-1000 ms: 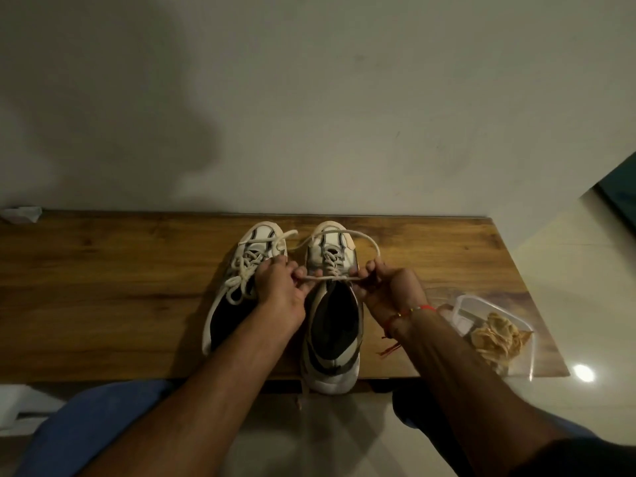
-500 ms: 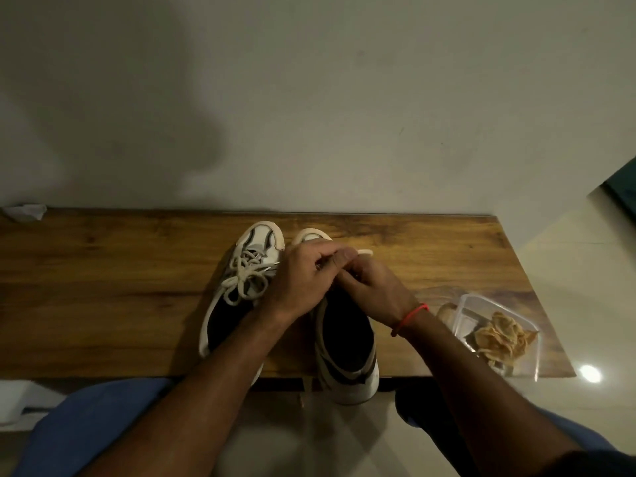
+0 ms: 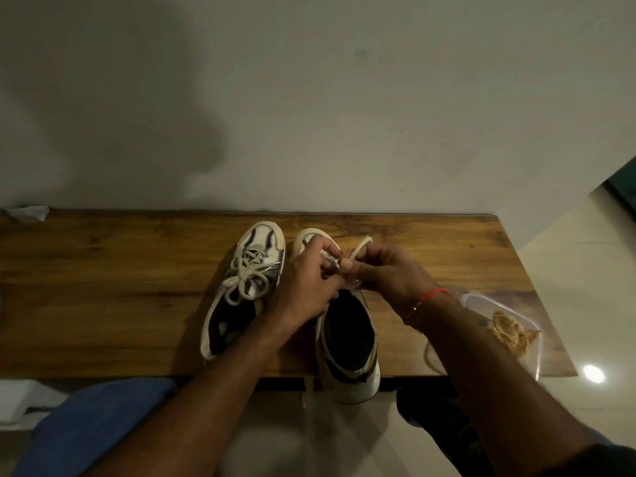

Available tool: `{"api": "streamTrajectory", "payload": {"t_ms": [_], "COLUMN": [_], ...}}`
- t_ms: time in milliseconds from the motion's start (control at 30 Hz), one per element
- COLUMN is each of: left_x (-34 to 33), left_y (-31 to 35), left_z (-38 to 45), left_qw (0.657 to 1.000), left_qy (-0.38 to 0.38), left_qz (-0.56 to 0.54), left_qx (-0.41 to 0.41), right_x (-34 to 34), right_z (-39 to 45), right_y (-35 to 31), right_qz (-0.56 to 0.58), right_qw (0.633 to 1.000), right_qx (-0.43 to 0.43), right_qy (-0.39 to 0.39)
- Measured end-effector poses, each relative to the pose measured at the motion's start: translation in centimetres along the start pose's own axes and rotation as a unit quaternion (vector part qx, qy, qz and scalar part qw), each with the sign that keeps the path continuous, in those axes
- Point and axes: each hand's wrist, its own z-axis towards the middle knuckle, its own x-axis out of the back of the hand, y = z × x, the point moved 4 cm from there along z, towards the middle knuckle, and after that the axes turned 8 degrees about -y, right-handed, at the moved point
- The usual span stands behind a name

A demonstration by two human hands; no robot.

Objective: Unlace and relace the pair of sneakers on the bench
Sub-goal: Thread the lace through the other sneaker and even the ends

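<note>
Two white-and-black sneakers stand side by side on the wooden bench (image 3: 103, 287), toes toward the wall. The left sneaker (image 3: 246, 287) is laced, with its lace tied in a bow. The right sneaker (image 3: 349, 342) has its heel hanging over the bench's front edge. Over its tongue area, my left hand (image 3: 309, 280) and my right hand (image 3: 389, 270) both pinch its white lace (image 3: 361, 244); one loop sticks up between them. My hands hide the eyelets. A lace end (image 3: 306, 387) dangles below the bench edge.
A clear plastic container (image 3: 516, 315) with crumpled tan stuff inside sits at the bench's right end. A white scrap (image 3: 29, 213) lies at the back left by the wall. My blue-clad knees are under the front edge. Pale tiled floor lies to the right.
A second ago my hands held the lace stretched apart across the shoe. They have come together over the tongue, and a loop of lace now stands up between the fingers.
</note>
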Motion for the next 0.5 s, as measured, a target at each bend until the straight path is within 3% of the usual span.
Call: {"api": "streamTrajectory", "payload": {"t_ms": [100,167,233,367,500], "left_x": [-0.6,-0.3,0.1,1.6,4.7], "left_y": [-0.2,-0.2,-0.3,-0.2,0.6], "left_z": [-0.3,-0.3,-0.1,0.6,0.4], "left_qw": [0.976,0.968,0.975,0.996,0.998], "left_qy": [0.057,0.066,0.039,-0.074,-0.045], "left_qz": [0.193,0.224,0.209,0.040,0.051], "left_qx": [-0.087,-0.090,-0.068,0.011,-0.005], "right_x": [0.0,0.0,0.0,0.8,1.6], "right_z": [-0.2,-0.2,-0.2,-0.4,-0.6], "right_y": [-0.2,-0.5,-0.6,-0.8,-1.1], "right_qz": [-0.035,-0.045,-0.030,0.013,0.018], "right_qw": [0.999,0.999,0.999,1.000,1.000], "right_qx": [-0.003,0.002,0.001,-0.003,-0.008], "right_qy": [-0.022,-0.028,-0.028,0.010,0.008]}}
